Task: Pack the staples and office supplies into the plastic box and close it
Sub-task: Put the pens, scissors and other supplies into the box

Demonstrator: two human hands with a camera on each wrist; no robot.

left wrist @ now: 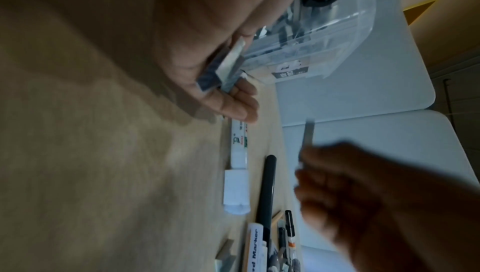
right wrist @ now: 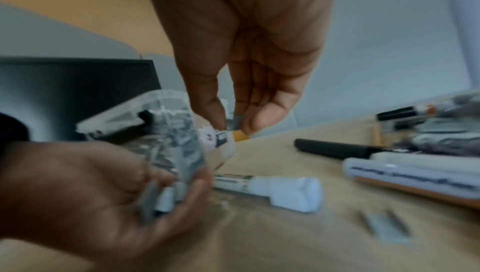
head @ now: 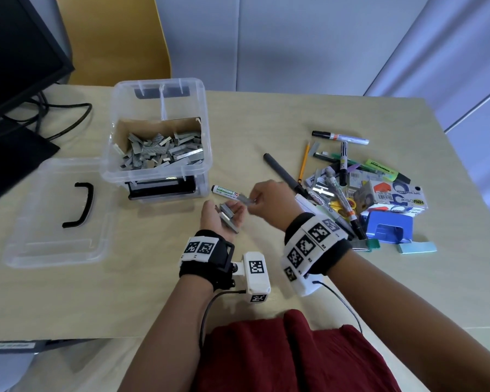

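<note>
The clear plastic box [head: 159, 89] stands open at the back left of the table, with a heap of staple strips [head: 159, 154] in a cardboard tray inside it. Its lid [head: 54, 244] lies flat to the left. My left hand [head: 210, 219] is palm up in front of the box, and a few staple strips [head: 228, 219] [left wrist: 221, 71] lie in its cupped palm. My right hand [head: 269, 202] hovers just right of it and pinches one thin staple strip [head: 245, 200] [right wrist: 235, 122] between thumb and fingertips, above the left fingers.
A white marker [head: 227, 191] and a black pen [head: 283, 172] lie between the box and a pile of markers, a highlighter, a tape dispenser carton [head: 393, 196], a blue hole punch [head: 388, 230] and teal packets [head: 416, 247] on the right. A monitor [head: 17, 52] and cables stand far left.
</note>
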